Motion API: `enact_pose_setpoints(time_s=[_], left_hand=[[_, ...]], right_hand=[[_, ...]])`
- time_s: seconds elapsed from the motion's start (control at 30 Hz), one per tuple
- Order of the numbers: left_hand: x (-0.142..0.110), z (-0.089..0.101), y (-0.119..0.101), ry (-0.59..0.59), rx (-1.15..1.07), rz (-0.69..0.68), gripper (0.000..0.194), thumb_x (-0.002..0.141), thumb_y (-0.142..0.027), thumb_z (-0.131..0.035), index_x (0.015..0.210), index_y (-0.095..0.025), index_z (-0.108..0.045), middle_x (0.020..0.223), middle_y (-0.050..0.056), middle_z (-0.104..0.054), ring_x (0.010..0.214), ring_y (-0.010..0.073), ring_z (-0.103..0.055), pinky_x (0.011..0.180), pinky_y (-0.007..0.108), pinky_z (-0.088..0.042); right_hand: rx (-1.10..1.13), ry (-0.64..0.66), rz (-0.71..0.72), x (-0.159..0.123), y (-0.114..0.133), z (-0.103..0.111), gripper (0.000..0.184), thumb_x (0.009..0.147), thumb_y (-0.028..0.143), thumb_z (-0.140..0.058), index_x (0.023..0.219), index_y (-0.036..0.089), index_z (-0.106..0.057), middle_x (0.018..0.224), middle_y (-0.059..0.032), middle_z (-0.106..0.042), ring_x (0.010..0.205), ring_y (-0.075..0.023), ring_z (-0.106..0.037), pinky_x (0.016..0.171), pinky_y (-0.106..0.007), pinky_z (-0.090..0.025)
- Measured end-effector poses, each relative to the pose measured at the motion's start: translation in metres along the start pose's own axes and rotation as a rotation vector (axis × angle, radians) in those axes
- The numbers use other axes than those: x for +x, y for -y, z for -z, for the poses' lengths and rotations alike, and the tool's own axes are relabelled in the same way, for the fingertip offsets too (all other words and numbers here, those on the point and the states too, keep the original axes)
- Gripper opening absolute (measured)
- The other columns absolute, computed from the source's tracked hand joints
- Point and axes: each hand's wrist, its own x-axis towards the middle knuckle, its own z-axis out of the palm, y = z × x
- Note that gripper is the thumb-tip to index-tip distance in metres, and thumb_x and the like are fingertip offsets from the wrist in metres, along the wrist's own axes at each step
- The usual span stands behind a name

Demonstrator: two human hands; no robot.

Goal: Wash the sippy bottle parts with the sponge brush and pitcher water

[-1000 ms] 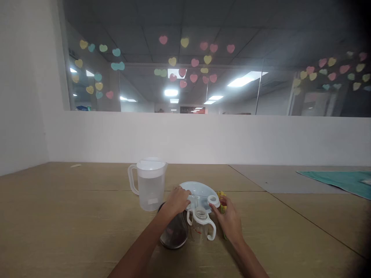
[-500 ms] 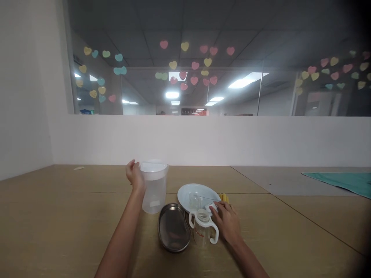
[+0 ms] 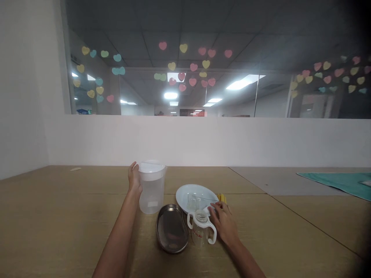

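Observation:
A translucent plastic pitcher (image 3: 151, 191) stands upright on the table. At its left side, my left hand (image 3: 134, 178) is closed against it, the fingers curled where its handle would be; the handle itself is hidden. My right hand (image 3: 223, 221) rests over the right rim of a pale oval plate (image 3: 182, 191), fingers apart and bent, fingertips by a small white piece (image 3: 206, 210) that they partly cover. A small clear glass or plastic vessel (image 3: 193, 201) and a thin rod lie in the plate. Before it stands a clear baby bottle (image 3: 199, 231) with two white handles, its top uncovered.
A steel kidney dish (image 3: 172, 229) lies between the pitcher and the bottle. Something yellow (image 3: 222, 198) shows behind the plate's right rim. A green cloth (image 3: 333, 181) lies far right, and a small pale scrap (image 3: 75, 169) far left. A white wall (image 3: 174, 141) bounds the table.
My left hand has drawn closer in on the pitcher's side, its fingers more upright. My right hand stays at the plate's rim. The whole view has shifted slightly.

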Motion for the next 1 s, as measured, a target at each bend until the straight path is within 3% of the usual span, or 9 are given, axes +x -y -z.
enact_pose_setpoints(time_s=[0.17, 0.27, 0.37, 0.43, 0.5, 0.77, 1.0], left_hand=[[-0.006, -0.005, -0.003, 0.043, 0.130, -0.057, 0.034, 0.080, -0.036, -0.049, 0.108, -0.018, -0.054, 0.103, 0.007, -0.056, 0.099, 0.0200, -0.054, 0.089, 0.036, -0.042], [-0.020, -0.012, -0.006, 0.041, 0.222, -0.135, 0.039, 0.077, -0.036, -0.056, 0.111, -0.019, -0.055, 0.106, 0.007, -0.055, 0.105, 0.0229, -0.050, 0.097, 0.040, -0.035], [-0.040, -0.021, -0.007, 0.106, 0.445, -0.391, 0.040, 0.077, -0.033, -0.056, 0.115, -0.022, -0.055, 0.111, 0.008, -0.053, 0.111, 0.0249, -0.046, 0.101, 0.041, -0.031], [-0.053, -0.026, -0.006, 0.183, 0.639, -0.616, 0.038, 0.082, -0.032, -0.050, 0.118, -0.020, -0.053, 0.110, 0.009, -0.053, 0.110, 0.0257, -0.046, 0.099, 0.042, -0.033], [-0.065, -0.031, -0.004, 0.246, 0.765, -0.749, 0.038, 0.084, -0.030, -0.045, 0.120, -0.019, -0.053, 0.106, 0.011, -0.053, 0.106, 0.0264, -0.048, 0.095, 0.043, -0.036], [-0.089, -0.041, -0.008, 0.383, 0.767, -0.801, 0.041, 0.088, -0.031, -0.040, 0.127, -0.020, -0.046, 0.105, 0.011, -0.049, 0.102, 0.0250, -0.049, 0.090, 0.041, -0.040], [-0.098, -0.045, -0.010, 0.413, 0.826, -0.899, 0.041, 0.087, -0.031, -0.041, 0.126, -0.019, -0.048, 0.106, 0.011, -0.048, 0.106, 0.0262, -0.046, 0.093, 0.042, -0.036]], right_hand=[[0.009, -0.017, -0.003, -0.001, -0.001, -0.001, 0.042, 0.089, 0.039, -0.035, 0.097, 0.015, -0.068, 0.101, -0.0137, -0.059, 0.097, -0.0253, -0.055, 0.087, -0.039, -0.043], [0.025, -0.031, 0.008, -0.001, -0.002, -0.003, 0.041, 0.089, 0.039, -0.035, 0.092, 0.016, -0.068, 0.101, -0.0136, -0.059, 0.096, -0.0251, -0.055, 0.087, -0.039, -0.043], [0.041, -0.040, 0.017, -0.001, -0.002, -0.003, 0.040, 0.088, 0.039, -0.035, 0.088, 0.017, -0.068, 0.100, -0.0133, -0.060, 0.095, -0.0245, -0.056, 0.086, -0.039, -0.044], [0.050, -0.047, 0.015, -0.001, -0.002, -0.003, 0.039, 0.088, 0.038, -0.035, 0.086, 0.017, -0.067, 0.099, -0.0130, -0.060, 0.094, -0.0242, -0.056, 0.086, -0.039, -0.044], [0.060, -0.055, 0.014, -0.001, -0.002, -0.003, 0.038, 0.088, 0.038, -0.035, 0.085, 0.018, -0.067, 0.098, -0.0124, -0.060, 0.093, -0.0238, -0.056, 0.086, -0.039, -0.044], [0.083, -0.050, 0.022, -0.001, -0.001, -0.002, 0.036, 0.088, 0.037, -0.035, 0.084, 0.018, -0.065, 0.097, -0.0117, -0.059, 0.093, -0.0238, -0.056, 0.084, -0.040, -0.044], [0.097, -0.033, 0.014, -0.001, 0.002, 0.001, 0.036, 0.088, 0.037, -0.035, 0.083, 0.017, -0.065, 0.096, -0.0120, -0.059, 0.091, -0.0235, -0.056, 0.083, -0.039, -0.045]])
